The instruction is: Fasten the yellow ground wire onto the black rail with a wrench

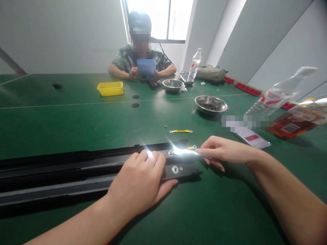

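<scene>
My left hand (139, 177) is closed over the right part of a long black metal rail (97, 182), thumb along the near side. Past its fingers, round metal fittings (175, 169) show on the rail. My right hand (224, 151) pinches a shiny, slim metal tool (185, 151) at the rail's right end; bright glare hides its exact kind. Behind the tool, part of a yellow wire with a ring terminal (194, 147) shows. A second short yellow wire (181, 131) with ring terminals at both ends lies on the table beyond, near a small brass-coloured nut or washer (166, 126).
On the green table (63, 126) stand a steel bowl of small dark parts (211, 104), another bowl (173, 85) and a yellow bin (110, 88). A phone (252, 136) and bottles (277, 92) are at right. A person opposite holds a blue bin (146, 67).
</scene>
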Action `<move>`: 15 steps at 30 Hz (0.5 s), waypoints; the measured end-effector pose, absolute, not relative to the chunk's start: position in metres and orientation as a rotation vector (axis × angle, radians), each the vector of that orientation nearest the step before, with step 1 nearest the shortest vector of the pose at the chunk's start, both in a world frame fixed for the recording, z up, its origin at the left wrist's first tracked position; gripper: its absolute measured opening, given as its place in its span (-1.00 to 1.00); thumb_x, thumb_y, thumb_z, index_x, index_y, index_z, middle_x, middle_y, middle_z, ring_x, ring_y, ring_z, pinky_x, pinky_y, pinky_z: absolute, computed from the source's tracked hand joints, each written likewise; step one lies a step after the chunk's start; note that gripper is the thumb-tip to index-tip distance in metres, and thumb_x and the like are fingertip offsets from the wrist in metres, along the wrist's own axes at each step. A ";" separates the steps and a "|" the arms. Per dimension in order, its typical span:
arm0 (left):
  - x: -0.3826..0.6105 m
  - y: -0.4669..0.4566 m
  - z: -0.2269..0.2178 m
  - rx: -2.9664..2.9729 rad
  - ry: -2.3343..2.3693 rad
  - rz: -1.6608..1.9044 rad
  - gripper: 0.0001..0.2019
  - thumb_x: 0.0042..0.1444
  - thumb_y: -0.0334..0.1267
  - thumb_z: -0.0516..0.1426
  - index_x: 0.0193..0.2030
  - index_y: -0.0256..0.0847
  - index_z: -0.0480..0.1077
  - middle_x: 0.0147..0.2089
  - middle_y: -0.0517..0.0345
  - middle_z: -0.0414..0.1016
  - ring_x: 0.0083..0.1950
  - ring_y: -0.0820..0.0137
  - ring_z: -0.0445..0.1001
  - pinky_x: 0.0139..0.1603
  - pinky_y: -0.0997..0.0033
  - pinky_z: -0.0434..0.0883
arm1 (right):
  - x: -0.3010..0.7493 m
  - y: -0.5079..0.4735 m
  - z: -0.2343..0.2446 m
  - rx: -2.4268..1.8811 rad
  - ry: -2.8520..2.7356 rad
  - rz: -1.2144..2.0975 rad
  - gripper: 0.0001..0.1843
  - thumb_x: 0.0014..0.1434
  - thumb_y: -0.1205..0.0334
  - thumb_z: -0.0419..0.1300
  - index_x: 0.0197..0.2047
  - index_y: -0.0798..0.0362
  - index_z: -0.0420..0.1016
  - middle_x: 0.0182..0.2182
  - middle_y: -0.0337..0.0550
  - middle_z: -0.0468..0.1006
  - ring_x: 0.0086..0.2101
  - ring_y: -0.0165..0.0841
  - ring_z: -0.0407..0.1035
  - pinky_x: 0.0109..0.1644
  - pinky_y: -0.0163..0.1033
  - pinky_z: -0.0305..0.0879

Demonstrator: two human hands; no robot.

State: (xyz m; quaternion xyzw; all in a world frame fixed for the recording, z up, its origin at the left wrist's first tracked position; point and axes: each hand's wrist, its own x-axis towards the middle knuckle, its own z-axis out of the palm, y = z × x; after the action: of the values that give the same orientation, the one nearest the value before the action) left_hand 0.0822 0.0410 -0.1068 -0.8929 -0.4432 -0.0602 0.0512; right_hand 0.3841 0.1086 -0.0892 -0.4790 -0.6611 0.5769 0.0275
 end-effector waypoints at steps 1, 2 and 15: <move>0.082 0.041 -0.107 -2.716 -1.349 -0.182 -0.55 0.35 0.20 -0.04 -0.05 -0.16 0.36 -0.16 -0.04 0.45 -0.15 0.08 0.38 -0.16 0.03 0.35 | 0.384 0.109 -0.089 -1.485 -2.033 1.772 -0.41 0.29 -0.29 0.19 -0.46 0.09 0.44 -0.69 -0.28 0.38 -0.65 -0.43 0.28 -0.53 -0.33 0.12; 0.082 0.041 -0.106 -2.714 -1.350 -0.182 -0.55 0.35 0.20 -0.04 -0.05 -0.16 0.36 -0.16 -0.04 0.45 -0.15 0.07 0.38 -0.16 0.03 0.35 | 0.383 0.109 -0.089 -1.492 -2.024 1.755 -0.41 0.28 -0.29 0.20 -0.47 0.09 0.44 -0.68 -0.27 0.39 -0.65 -0.43 0.29 -0.53 -0.32 0.13; 0.081 0.042 -0.109 -2.696 -1.340 -0.208 -0.55 0.34 0.21 -0.02 -0.07 -0.17 0.36 -0.18 -0.04 0.45 -0.15 0.08 0.38 -0.16 0.04 0.33 | 0.365 0.110 -0.089 -1.416 -1.908 1.192 -0.46 0.27 -0.24 0.23 -0.51 0.02 0.36 -0.64 -0.28 0.36 -0.60 -0.41 0.27 -0.45 -0.27 0.18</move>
State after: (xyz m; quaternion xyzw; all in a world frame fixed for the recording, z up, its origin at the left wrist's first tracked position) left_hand 0.0810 0.0419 -0.1087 -0.8916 -0.4432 -0.0688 0.0619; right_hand 0.3654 0.1104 -0.0889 -0.5172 -0.6969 0.4353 0.2396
